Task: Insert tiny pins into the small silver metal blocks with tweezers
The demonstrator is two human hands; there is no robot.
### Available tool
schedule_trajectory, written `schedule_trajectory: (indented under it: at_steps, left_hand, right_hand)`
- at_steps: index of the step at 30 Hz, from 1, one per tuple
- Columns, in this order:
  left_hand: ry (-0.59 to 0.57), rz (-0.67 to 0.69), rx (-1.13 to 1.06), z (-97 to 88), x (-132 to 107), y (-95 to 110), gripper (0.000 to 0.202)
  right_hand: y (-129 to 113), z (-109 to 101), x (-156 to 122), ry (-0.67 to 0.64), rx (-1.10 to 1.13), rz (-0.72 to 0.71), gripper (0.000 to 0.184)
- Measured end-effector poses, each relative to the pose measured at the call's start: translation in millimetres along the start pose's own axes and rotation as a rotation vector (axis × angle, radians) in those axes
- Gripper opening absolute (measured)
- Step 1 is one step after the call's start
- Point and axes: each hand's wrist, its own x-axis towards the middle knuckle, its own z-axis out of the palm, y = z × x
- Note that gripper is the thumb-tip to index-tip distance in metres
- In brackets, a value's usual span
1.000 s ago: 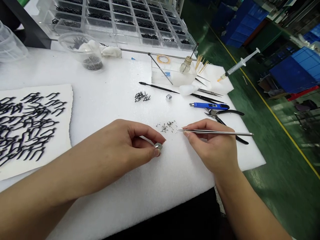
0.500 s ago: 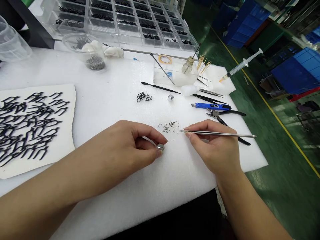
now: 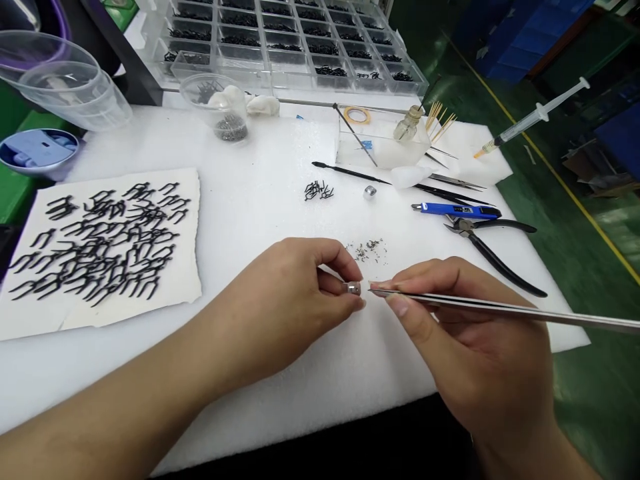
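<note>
Between the thumb and fingers of my left hand is a small shiny metal piece. My right hand grips a pair of tweezers, their tip pointing left and a short way from the metal piece. Whether the tip holds anything is too small to tell. Just beyond both hands lie tiny dark bits scattered on the white foam sheet. Farther back, a second small metal piece stands beside a little heap of bent black parts.
Rows of black bent parts lie on white paper at left. Right of my hands are a blue knife, cutting pliers and a syringe. A compartment box and a clear cup stand behind.
My right hand has come nearer with the tweezers, whose tip has left the tiny bits and now faces the metal piece. My left hand has turned that piece. The view has shifted left.
</note>
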Motion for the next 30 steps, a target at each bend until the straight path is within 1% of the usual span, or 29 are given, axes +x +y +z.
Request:
schedule_trajectory:
  at_steps: [2, 6, 20, 30]
  left_hand:
    - [-0.010, 0.007, -0.018, 0.2, -1.5, 0.8, 0.010]
    - [0.006, 0.016, -0.021, 0.9, -2.8, -0.7, 0.009]
    - [0.001, 0.039, 0.001, 0.8, -0.4, -4.4, 0.010]
    - [0.023, 0.046, 0.024, 2.1, -0.9, -4.0, 0.009]
  right_hand:
    - [0.3, 5.2, -1.6, -0.009, 0.022, -0.021, 0.014]
    - [3.2, 10.6, -1.3, -0.023, 0.020, -0.021, 0.014]
    - [2.5, 11.9, -2.6, -0.017, 0.020, -0.016, 0.016]
    - [1.2, 12.1, -2.5, -0.008, -0.009, -0.050, 0.015]
